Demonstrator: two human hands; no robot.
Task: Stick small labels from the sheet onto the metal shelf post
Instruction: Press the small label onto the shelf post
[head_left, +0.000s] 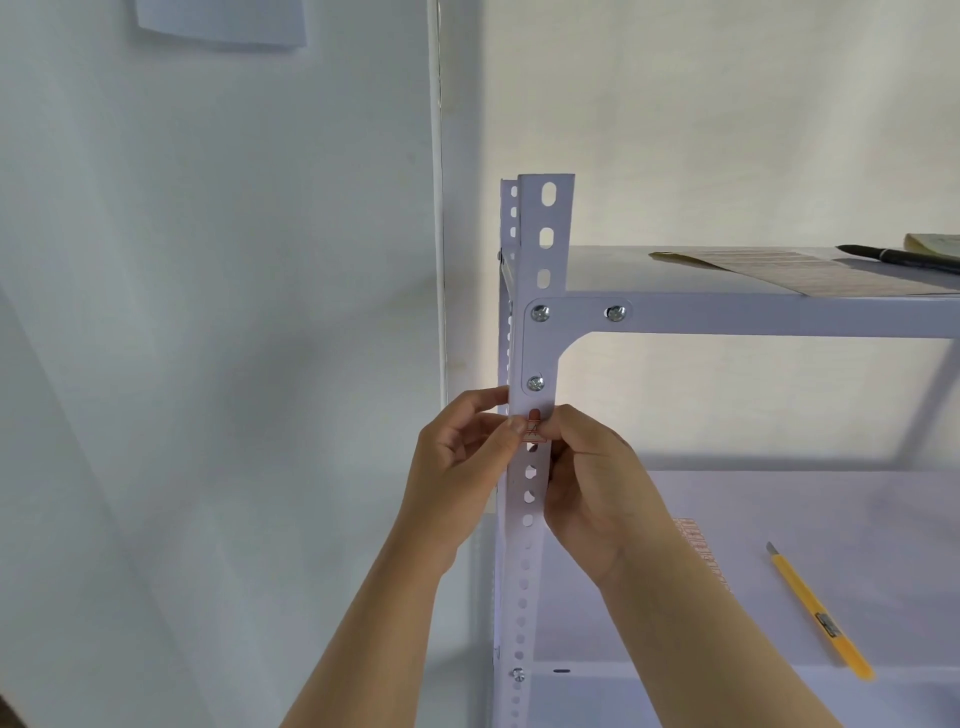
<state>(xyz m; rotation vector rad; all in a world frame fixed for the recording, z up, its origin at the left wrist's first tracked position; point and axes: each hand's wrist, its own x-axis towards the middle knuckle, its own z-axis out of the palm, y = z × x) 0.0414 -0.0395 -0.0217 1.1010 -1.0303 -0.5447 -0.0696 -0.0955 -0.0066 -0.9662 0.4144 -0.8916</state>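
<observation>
Both hands at the white metal shelf post just below the corner bracket screw, left hand and right hand fingers closed together, pinching a small red-printed label against the post's front face.

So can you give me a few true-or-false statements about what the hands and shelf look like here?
1. Both hands, left hand and right hand, press a small label on the shelf post. True.
2. The label sits above the bracket screw. False: just below it.
3. A yellow utility knife lies on the lower shelf. True.
4. The top shelf holds nothing. False: a black pen and papers lie there.
</observation>
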